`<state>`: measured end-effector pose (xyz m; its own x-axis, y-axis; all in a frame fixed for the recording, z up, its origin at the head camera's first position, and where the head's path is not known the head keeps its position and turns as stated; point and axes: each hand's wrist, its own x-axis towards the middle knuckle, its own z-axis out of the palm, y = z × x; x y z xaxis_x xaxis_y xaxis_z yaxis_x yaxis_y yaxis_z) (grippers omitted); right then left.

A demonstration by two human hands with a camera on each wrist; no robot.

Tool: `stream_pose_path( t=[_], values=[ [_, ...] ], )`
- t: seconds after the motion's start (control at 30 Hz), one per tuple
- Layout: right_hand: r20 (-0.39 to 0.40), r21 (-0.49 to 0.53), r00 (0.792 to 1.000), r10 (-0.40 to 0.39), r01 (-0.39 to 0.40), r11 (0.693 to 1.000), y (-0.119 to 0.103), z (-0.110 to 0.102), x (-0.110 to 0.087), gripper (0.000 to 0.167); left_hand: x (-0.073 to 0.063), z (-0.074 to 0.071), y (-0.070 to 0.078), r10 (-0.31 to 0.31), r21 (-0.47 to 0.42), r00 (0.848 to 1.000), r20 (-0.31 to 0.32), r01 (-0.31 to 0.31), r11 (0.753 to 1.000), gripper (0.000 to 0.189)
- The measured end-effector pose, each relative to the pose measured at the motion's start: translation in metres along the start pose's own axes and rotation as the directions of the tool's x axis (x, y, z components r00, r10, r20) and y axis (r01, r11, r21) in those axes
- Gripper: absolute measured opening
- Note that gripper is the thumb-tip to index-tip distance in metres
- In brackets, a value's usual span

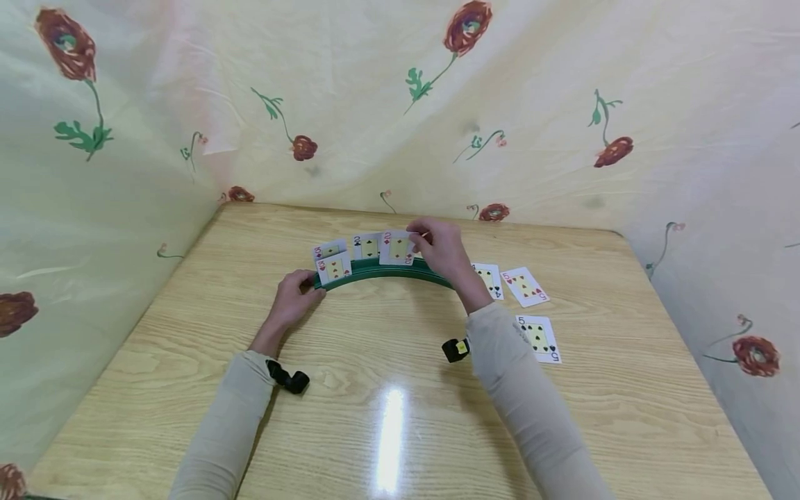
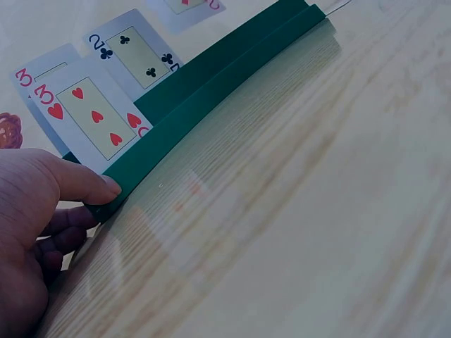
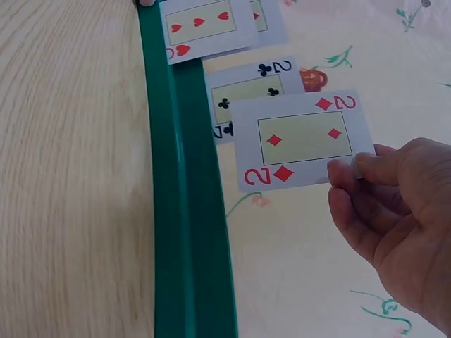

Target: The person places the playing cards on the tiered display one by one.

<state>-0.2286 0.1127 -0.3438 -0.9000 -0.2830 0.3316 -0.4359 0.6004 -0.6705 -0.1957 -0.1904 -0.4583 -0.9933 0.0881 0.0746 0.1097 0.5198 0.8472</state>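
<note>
A curved green card holder (image 1: 387, 269) stands on the table. At its left end my left hand (image 1: 294, 298) grips it, thumb on the front face and fingers curled below. Beside that thumb the three of hearts (image 2: 95, 116) stands in the front slot, overlapping the three of diamonds (image 1: 331, 248) behind it. The two of clubs (image 2: 134, 53) is upright in the rear slot. My right hand (image 3: 416, 211) pinches the two of diamonds (image 3: 303, 141) by its upper edge, above the holder. In the right wrist view this card partly covers the two of clubs.
Right of the holder, a black four (image 1: 491, 281), the five of hearts (image 1: 525, 286) and a black five (image 1: 537, 339) lie face up on the wooden table (image 1: 337, 430). My right forearm overlaps the four and the black five. Flowered cloth (image 1: 375, 104) hangs behind the table.
</note>
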Motion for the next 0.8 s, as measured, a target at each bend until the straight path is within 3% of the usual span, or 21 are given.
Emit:
stream_pose_path(
  t=[0.2,0.5,0.8],
  values=[
    [0.011,0.018,1.0,-0.013,0.013,1.0,0.001,0.014,0.004,0.018,-0.001,-0.001,0.0,0.003,-0.004,1.0,-0.001,-0.003,1.0,0.036],
    [0.042,-0.007,0.998,0.041,-0.041,0.999,-0.001,0.031,0.009,0.019,0.0,0.0,0.001,0.006,-0.01,1.0,0.0,-0.006,1.0,0.035],
    [0.058,-0.033,0.998,0.022,-0.02,0.999,0.002,0.046,0.01,0.019,-0.002,0.0,0.003,-0.007,-0.002,1.0,0.001,0.007,1.0,0.036]
  ],
)
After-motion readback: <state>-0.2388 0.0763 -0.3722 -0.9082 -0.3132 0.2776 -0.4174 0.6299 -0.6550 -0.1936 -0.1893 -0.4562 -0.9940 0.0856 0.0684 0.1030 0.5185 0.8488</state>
